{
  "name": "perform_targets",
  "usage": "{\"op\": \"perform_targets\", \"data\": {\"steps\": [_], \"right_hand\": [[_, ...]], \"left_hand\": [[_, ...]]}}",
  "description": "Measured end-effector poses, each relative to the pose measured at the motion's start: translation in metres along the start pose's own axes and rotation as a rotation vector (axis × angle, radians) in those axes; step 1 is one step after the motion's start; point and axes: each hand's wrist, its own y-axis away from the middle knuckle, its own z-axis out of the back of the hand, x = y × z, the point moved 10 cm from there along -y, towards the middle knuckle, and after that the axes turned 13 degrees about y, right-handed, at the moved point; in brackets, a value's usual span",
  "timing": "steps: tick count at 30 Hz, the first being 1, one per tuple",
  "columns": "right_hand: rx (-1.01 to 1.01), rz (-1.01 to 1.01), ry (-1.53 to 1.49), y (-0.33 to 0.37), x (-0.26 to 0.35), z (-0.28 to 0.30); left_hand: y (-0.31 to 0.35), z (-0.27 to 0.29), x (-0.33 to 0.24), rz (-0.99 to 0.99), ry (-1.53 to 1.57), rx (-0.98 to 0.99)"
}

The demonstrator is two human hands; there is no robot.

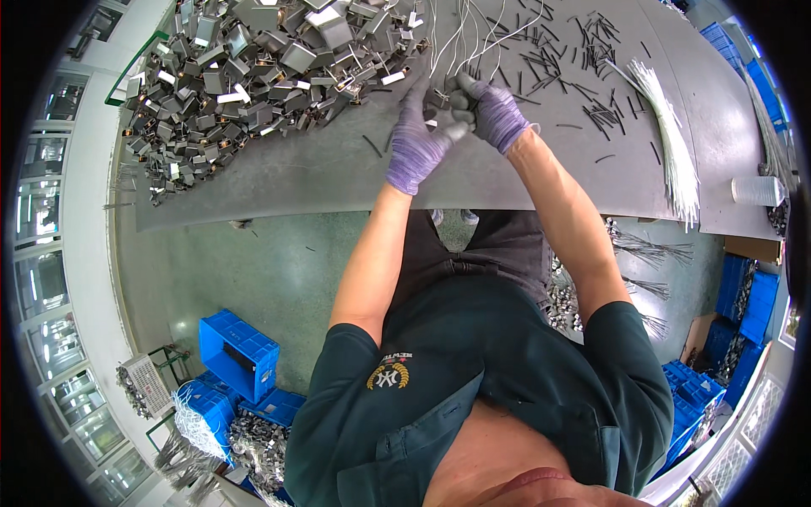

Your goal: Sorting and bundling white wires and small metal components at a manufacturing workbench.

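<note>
Both my hands wear purple gloves with grey fingertips and work close together over the grey table (296, 173). My left hand (418, 144) curves around a small metal part (439, 100), with its thumb reaching toward my right hand. Close by on the right, my right hand (494, 110) has its fingers bent and pinched at a thin white wire (460, 63) beside that part. The fingers partly hide the part and the pinch. Several thin white wires run from here toward the far edge.
A big heap of grey metal housings (253, 72) covers the table's far left. Short black tubes (591, 51) lie scattered at the right, beside a bundle of white wires (663, 127) and a translucent plastic cup (758, 191). Blue crates (239, 355) stand on the floor.
</note>
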Motion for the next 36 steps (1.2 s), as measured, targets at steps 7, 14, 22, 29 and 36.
{"op": "perform_targets", "data": {"steps": [7, 14, 22, 29, 36], "right_hand": [[0.007, -0.066, -0.247, 0.002, -0.031, -0.018], [0.024, -0.003, -0.187, 0.010, -0.021, -0.027], [0.129, 0.048, -0.003, 0.009, -0.028, -0.036], [0.120, -0.022, 0.592, 0.002, -0.032, -0.021], [0.079, 0.097, 0.578, -0.008, -0.033, -0.013]], "left_hand": [[-0.005, -0.013, 0.011, 0.137, -0.653, 0.379], [-0.006, -0.005, 0.019, 0.281, -0.249, 0.356], [-0.012, -0.003, 0.019, 0.127, -0.513, 0.459], [-0.006, -0.017, -0.001, -0.019, -0.650, 0.418], [0.004, -0.029, -0.017, -0.229, -0.790, 0.440]]}}
